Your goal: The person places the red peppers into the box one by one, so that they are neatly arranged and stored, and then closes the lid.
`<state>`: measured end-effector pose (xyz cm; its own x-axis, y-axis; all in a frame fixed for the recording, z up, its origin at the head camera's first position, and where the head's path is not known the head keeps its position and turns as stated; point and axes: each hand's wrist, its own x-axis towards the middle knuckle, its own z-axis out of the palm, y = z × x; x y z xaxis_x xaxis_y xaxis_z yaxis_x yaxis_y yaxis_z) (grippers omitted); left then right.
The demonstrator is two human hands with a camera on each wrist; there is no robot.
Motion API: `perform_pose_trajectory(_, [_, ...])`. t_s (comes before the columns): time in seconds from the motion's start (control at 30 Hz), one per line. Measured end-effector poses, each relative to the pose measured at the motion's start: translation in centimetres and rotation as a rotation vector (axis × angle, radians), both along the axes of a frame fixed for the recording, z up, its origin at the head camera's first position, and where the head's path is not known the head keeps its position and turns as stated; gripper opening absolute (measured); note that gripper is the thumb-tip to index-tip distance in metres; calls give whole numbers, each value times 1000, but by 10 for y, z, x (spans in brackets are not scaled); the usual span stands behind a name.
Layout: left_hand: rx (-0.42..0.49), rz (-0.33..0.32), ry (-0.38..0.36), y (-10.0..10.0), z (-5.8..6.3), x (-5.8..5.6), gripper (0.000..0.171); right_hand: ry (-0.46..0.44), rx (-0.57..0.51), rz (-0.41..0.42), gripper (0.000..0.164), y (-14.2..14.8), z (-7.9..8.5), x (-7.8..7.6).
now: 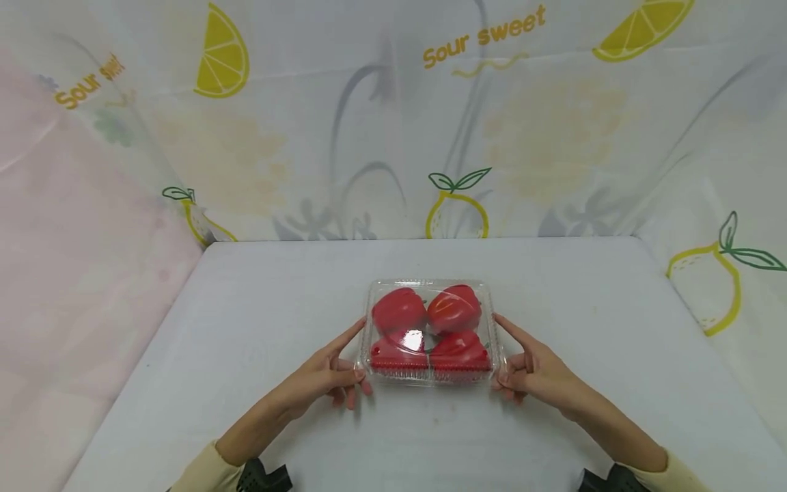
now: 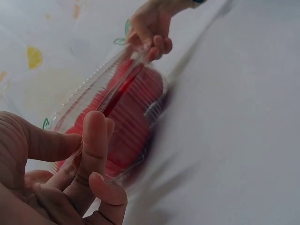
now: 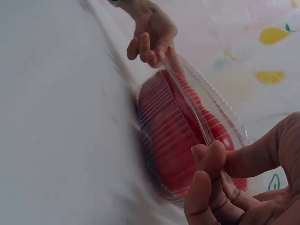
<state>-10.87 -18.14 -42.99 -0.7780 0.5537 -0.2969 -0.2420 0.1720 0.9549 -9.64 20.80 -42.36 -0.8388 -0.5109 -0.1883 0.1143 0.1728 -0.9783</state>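
A clear plastic clamshell box (image 1: 428, 377) with its lid down is in the middle of the table in the head view. Inside it lie several red peppers (image 1: 455, 311), shiny and rounded. My left hand (image 1: 322, 376) pinches the near left corner of the rim between thumb and fingers, its index finger stretched along the left side. At the near right corner my right hand (image 1: 541, 376) pinches the rim the same way, index finger along the right side. Both wrist views show the thumb (image 2: 56, 144) and fingertips meeting on the thin plastic edge.
The white tabletop (image 1: 277, 287) surrounds the box. Behind it hangs a pale curtain (image 1: 369, 123) printed with lemons and lettering, with more cloth at both sides. Dark straps (image 1: 264, 476) sit on both wrists over light sleeves.
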Motion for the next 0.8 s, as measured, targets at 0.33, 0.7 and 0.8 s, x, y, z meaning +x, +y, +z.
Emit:
perform_pose_trajectory(0.33, [11, -19, 8, -1, 2, -12, 82, -12, 29, -30, 84, 1, 1, -14])
perform_pose_trajectory(0.7, [-63, 45, 84, 2, 6, -16, 80, -1, 95, -1, 82, 5, 6, -26])
perform_pose_trajectory(0.8, [-123, 31, 116, 1, 10, -16, 82, 28, 132, 37, 83, 8, 9, -27])
